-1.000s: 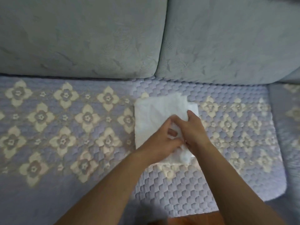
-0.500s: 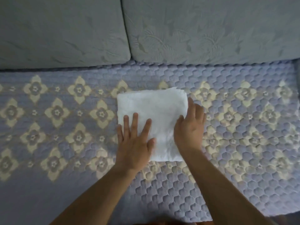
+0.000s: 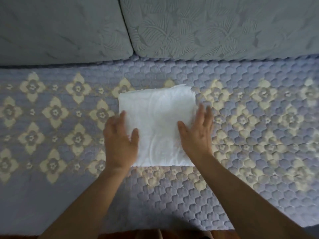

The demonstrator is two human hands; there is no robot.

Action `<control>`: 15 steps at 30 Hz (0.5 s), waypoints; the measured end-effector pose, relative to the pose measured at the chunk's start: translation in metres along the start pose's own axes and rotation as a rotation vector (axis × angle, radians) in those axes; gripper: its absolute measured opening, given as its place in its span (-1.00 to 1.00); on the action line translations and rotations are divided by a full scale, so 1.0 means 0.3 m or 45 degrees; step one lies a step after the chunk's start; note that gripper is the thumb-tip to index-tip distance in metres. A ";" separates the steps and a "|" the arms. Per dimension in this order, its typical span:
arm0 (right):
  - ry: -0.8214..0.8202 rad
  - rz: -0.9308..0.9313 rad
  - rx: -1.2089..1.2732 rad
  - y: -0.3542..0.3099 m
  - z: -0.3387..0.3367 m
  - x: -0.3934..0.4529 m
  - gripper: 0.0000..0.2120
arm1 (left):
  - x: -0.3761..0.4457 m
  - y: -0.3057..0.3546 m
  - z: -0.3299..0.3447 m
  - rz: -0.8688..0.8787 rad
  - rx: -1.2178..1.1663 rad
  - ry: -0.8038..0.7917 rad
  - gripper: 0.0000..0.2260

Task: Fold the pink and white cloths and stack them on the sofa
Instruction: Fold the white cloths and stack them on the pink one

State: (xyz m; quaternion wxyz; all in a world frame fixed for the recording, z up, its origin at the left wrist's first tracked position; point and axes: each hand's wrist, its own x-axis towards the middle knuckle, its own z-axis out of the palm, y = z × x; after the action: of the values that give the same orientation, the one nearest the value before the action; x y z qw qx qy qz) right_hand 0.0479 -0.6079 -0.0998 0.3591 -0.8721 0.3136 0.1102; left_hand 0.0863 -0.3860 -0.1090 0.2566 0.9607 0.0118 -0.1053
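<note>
The folded white cloth [image 3: 156, 125] lies flat as a near-square pad on the quilted seat cover [image 3: 241, 178] of the sofa, in front of the seam where the 2 grey back cushions [image 3: 215, 28] meet. Its far edge shows several stacked layers, slightly uneven at the far right corner.

The left hand [image 3: 119, 144] sits at the cloth's left edge, palm down, fingers straight and together, pointing away from the person; its fingers run along the left border, and the thumb [image 3: 135, 135] lies spread inward on top of the white fabric. The right hand [image 3: 196, 133] mirrors it at the right edge, fingers extended and released, overlapping the right border, with its thumb reaching onto the cloth's surface. Neither hand grasps anything. Both are somewhat motion-blurred, so whether the palms press on the cloth or hover just above it cannot be told. The cloth's middle stays uncovered between the 2 thumbs.

The seat cover is lavender with cream flower motifs [image 3: 55, 112] on the left and a honeycomb stitch on the right.
</note>
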 end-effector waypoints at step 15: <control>-0.558 1.188 1.152 -0.046 -0.531 -0.536 -0.54 | -0.420 0.282 -0.465 -1.417 -1.662 -1.130 -0.49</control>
State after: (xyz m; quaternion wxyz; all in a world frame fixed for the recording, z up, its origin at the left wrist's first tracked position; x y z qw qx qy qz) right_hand -0.0740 -0.6358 0.0894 0.6583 -0.3674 0.5918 0.2855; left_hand -0.0031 -0.3861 0.0769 0.6345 0.3585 0.4235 -0.5380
